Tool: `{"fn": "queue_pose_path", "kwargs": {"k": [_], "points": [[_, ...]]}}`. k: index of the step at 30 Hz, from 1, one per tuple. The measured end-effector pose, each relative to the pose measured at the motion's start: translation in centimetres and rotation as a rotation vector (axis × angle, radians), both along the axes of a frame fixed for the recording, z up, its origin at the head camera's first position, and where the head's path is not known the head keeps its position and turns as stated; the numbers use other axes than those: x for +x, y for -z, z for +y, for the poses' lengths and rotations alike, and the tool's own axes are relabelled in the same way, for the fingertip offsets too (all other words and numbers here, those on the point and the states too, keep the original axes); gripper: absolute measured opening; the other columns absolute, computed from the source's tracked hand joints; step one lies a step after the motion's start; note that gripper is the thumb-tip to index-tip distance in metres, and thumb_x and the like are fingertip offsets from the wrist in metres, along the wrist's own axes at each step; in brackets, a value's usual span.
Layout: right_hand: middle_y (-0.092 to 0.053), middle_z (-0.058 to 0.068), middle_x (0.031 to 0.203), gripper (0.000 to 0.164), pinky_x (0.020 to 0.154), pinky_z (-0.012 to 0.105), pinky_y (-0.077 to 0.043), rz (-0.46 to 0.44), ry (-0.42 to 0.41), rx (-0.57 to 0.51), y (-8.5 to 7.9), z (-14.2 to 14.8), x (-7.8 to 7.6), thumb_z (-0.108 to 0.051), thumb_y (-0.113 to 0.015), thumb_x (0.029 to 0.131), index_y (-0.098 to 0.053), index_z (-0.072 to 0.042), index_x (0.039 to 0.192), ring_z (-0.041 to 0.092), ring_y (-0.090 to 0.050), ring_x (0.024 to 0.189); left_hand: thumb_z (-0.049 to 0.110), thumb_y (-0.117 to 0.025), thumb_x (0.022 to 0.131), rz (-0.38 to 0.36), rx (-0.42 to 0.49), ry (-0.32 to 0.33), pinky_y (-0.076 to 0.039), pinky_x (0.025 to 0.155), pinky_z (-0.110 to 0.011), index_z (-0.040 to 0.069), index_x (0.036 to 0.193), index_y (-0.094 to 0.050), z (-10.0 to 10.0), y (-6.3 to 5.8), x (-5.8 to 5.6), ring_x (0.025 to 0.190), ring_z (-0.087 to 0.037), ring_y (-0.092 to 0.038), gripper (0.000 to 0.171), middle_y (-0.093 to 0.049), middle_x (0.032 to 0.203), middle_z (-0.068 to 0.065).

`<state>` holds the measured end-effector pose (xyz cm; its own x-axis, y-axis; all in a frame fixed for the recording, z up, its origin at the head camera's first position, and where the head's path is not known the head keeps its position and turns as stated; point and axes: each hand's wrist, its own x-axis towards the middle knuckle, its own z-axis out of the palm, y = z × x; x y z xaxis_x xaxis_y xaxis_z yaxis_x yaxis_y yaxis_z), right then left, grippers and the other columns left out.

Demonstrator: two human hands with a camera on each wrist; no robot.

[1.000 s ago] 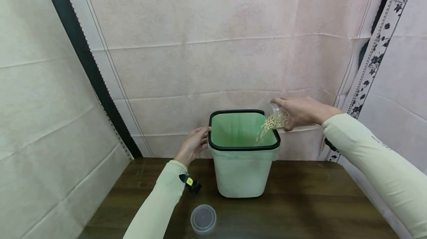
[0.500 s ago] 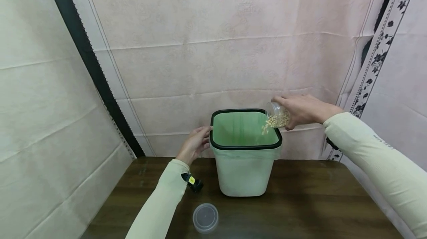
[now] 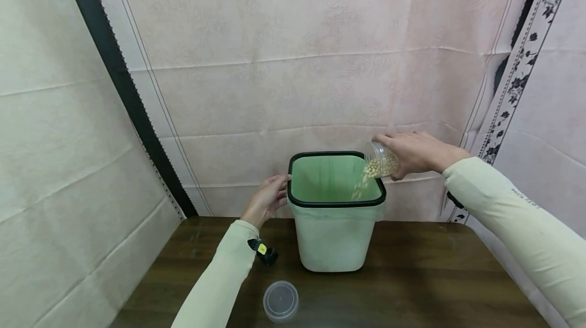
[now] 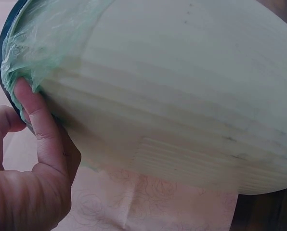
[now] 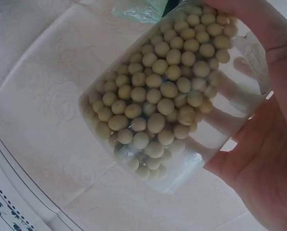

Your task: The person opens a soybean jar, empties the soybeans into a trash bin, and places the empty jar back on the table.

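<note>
My right hand grips a clear jar, tilted with its mouth over the right side of a green trash bin. Pale round soybeans fill much of the jar in the right wrist view, and a stream of them drops into the bin. At the bin's left side my left hand pinches the black rim between thumb and fingers. A thin green bag lines the bin and folds over its edge in the left wrist view. The bin's floor is hidden.
A round clear lid lies on the dark wooden table in front of the bin. Pale cloth hangs behind the table and on both sides.
Soybeans keep falling from the tilted jar; the stream thinned half a second ago and is longer now. Both hands stay nearly in place, and the view shifts slightly.
</note>
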<state>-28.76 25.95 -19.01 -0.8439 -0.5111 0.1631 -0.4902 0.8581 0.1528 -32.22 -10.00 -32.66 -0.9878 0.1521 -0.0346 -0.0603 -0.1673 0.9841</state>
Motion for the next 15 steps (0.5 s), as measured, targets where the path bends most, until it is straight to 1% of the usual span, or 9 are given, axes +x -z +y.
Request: {"fn": "queue_pose_path", "kwargs": {"k": [9,15], "points": [[-0.056,0.022,0.146,0.102,0.087,0.068,-0.054,0.019,-0.004,0.011,-0.03,-0.17,-0.05,-0.031,-0.1,0.065,-0.049,-0.009,0.151,0.048,-0.059,0.126,0.026,-0.064,0.104,0.002,0.002,0.007,-0.058,0.067,-0.021,0.003,0.127,-0.065,-0.08,0.17,-0.11,0.079,-0.01,-0.065,0.032,-0.07,0.096,0.0],[-0.054,0.021,0.148,0.104,0.088,0.069,-0.053,0.026,0.0,0.022,-0.06,-0.17,-0.06,-0.032,-0.101,0.065,-0.048,-0.01,0.152,0.049,-0.057,0.129,0.026,-0.064,0.104,0.002,0.004,0.006,-0.058,0.069,-0.022,0.004,0.126,-0.065,-0.06,0.12,-0.15,0.081,-0.011,-0.066,0.031,-0.071,0.097,-0.001]]}}
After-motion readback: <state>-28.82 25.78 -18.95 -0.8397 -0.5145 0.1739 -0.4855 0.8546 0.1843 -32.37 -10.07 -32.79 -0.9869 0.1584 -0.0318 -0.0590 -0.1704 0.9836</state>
